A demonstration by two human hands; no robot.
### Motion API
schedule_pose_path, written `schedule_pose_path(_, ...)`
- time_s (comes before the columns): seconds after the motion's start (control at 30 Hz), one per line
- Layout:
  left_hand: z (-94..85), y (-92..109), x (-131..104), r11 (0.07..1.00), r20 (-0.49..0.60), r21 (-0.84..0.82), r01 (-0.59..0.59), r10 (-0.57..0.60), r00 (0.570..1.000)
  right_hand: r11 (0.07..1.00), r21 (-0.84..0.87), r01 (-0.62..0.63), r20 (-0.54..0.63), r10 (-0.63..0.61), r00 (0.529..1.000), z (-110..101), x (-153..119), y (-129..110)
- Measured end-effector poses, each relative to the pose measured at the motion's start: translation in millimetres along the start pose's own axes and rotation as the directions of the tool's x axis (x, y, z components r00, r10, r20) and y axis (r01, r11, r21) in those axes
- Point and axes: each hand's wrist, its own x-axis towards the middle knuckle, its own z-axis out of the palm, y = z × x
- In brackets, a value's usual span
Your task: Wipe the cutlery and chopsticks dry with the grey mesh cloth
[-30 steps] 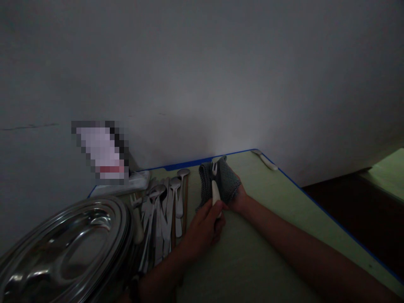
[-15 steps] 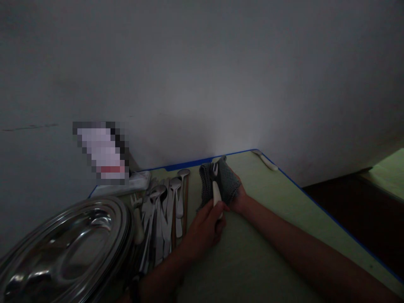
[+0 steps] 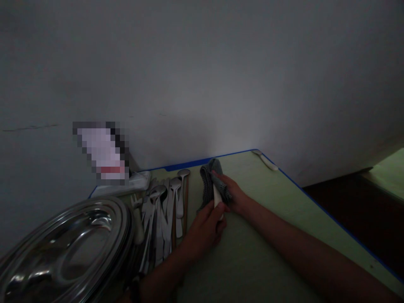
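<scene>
My left hand (image 3: 208, 225) is closed round the pale handle of a fork (image 3: 217, 198), which points away from me above the table. My right hand (image 3: 232, 189) presses a grey cloth (image 3: 214, 167) round the fork's head, so the tines are hidden. One side of the cloth, with a checked border, hangs down left of the handle. Left of my hands, a pile of spoons, knives and other cutlery (image 3: 160, 210) lies on the table (image 3: 252, 235).
Stacked oval metal trays (image 3: 85, 248) fill the lower left. Behind them a blurred-out upright object (image 3: 102, 147) stands by a whitish flat case (image 3: 139, 183). A pale-handled utensil (image 3: 267, 161) lies at the far right corner. A wall (image 3: 202, 84) rises behind the table.
The cloth has been folded over the fork's head, covering the tines that showed before. My right hand has moved slightly left and closed on it. My left hand has hardly moved.
</scene>
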Motion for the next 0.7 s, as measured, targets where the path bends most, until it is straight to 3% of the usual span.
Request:
schedule_pose_path(0.13, 1.2, 1, 0, 1.0, -0.009, -0.012, 0.014, -0.014, 1.0, 0.994, -0.052, 0.1, -0.004, -0.1, 0.995, 1, 0, 3)
schedule_pose_path(0.53, -2.8, -5, 3, 1.0, -0.003, 0.006, -0.013, 0.013, 1.0, 0.998, 0.022, 0.058, -0.073, -0.056, 0.996, 2, 3, 5)
schedule_pose_path(0.7, -3.2, -3, 2, 1.0, -0.001, 0.023, -0.012, 0.012, 1.0, 0.997, 0.06, 0.05, 0.031, -0.052, 0.998, -2, 11, 5)
